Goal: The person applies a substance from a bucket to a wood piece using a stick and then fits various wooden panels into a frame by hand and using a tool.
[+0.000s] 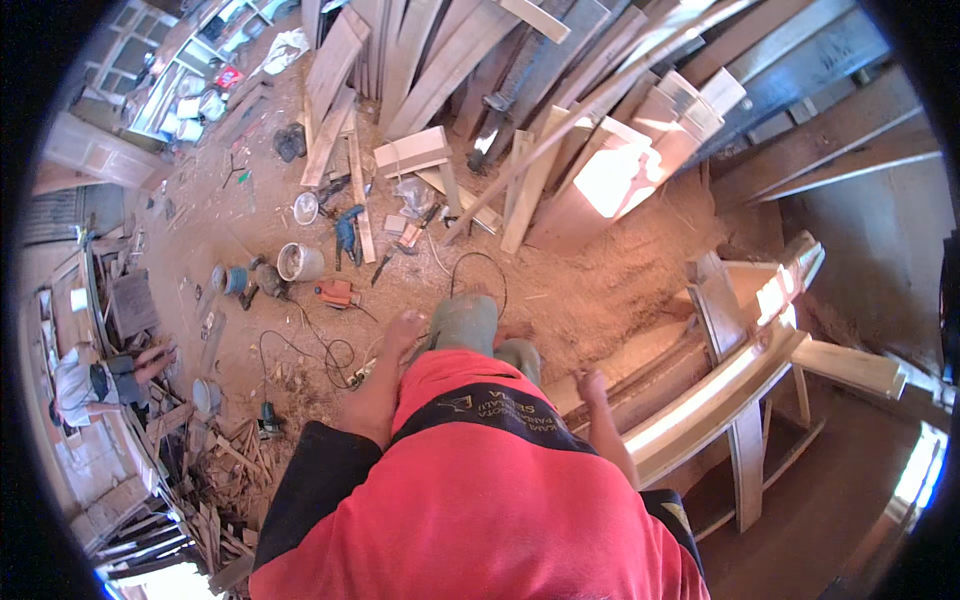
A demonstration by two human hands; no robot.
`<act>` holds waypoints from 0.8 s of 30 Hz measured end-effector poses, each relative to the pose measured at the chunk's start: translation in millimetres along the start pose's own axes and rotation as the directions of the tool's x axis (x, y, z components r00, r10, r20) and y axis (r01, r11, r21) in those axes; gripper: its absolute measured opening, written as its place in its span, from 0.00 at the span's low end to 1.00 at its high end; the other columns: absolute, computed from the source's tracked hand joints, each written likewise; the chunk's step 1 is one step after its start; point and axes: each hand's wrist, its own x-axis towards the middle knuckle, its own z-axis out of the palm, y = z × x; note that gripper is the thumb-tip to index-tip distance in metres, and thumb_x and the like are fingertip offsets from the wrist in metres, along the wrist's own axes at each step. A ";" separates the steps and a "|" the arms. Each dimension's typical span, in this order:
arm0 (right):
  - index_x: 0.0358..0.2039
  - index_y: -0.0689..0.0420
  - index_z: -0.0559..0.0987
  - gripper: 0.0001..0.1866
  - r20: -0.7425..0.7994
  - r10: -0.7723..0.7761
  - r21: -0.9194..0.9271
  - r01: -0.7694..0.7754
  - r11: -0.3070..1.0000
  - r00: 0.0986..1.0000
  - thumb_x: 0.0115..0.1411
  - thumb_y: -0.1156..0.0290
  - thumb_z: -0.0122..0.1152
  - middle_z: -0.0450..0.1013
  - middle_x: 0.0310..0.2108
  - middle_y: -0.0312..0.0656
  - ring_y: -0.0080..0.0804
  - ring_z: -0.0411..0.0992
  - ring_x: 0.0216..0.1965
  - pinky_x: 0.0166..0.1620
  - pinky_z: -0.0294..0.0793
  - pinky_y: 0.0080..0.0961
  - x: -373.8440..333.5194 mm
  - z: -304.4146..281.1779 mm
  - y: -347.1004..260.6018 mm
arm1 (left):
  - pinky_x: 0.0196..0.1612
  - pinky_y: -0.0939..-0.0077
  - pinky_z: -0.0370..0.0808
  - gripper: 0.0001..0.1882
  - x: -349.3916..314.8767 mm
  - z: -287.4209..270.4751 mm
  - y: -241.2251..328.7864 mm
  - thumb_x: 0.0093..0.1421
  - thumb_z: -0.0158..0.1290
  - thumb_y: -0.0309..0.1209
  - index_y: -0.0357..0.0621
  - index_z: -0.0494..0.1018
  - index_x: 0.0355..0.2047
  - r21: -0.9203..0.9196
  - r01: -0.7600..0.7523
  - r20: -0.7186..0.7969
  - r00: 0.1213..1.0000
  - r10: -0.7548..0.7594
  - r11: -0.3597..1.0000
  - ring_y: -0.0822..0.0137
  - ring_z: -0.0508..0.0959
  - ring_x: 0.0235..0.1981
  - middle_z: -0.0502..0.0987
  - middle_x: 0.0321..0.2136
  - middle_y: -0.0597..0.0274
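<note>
Your left hand hangs near a boxy orange tool, your right hand by long tan wooden boards; finger positions unclear.

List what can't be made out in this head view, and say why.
All in the head view:
Left hand: too small to tell whether its fingers hold anything.
Right hand: likewise too small to tell what its fingers grip, if anything.
Green trousers: largely hidden by the red shirt.
Pale bucket: any contents are too small to identify.
Leaning boards: some upper ends are cut off by the top edge.
</note>
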 end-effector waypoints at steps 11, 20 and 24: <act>0.39 0.63 0.82 0.14 -0.235 0.031 0.619 0.125 0.776 0.972 0.62 0.64 0.61 0.77 0.21 0.44 0.27 0.74 0.15 0.20 0.73 0.29 103.7 -145.0 -64.5 | 0.55 0.54 0.71 0.28 39.8 -47.3 21.7 0.66 0.40 0.55 0.47 0.82 0.41 0.049 0.112 -0.561 0.825 -0.066 0.993 0.46 0.77 0.50 0.79 0.44 0.45; 0.37 0.60 0.83 0.15 -0.092 -0.163 0.346 0.185 0.920 0.982 0.59 0.61 0.61 0.79 0.25 0.53 0.43 0.80 0.28 0.32 0.78 0.36 93.6 -103.1 -80.2 | 0.48 0.54 0.75 0.24 66.6 -78.7 0.0 0.62 0.49 0.51 0.47 0.79 0.47 -0.119 0.190 -0.225 0.951 -0.213 0.975 0.50 0.81 0.42 0.82 0.37 0.46; 0.36 0.61 0.82 0.14 0.229 0.028 0.359 -0.112 0.927 0.973 0.58 0.63 0.62 0.79 0.24 0.51 0.38 0.79 0.24 0.30 0.77 0.36 93.4 -100.2 -77.6 | 0.47 0.54 0.75 0.25 52.1 -65.2 -13.5 0.61 0.50 0.52 0.45 0.78 0.46 -0.043 0.258 -0.284 0.923 -0.259 0.965 0.47 0.81 0.42 0.80 0.38 0.42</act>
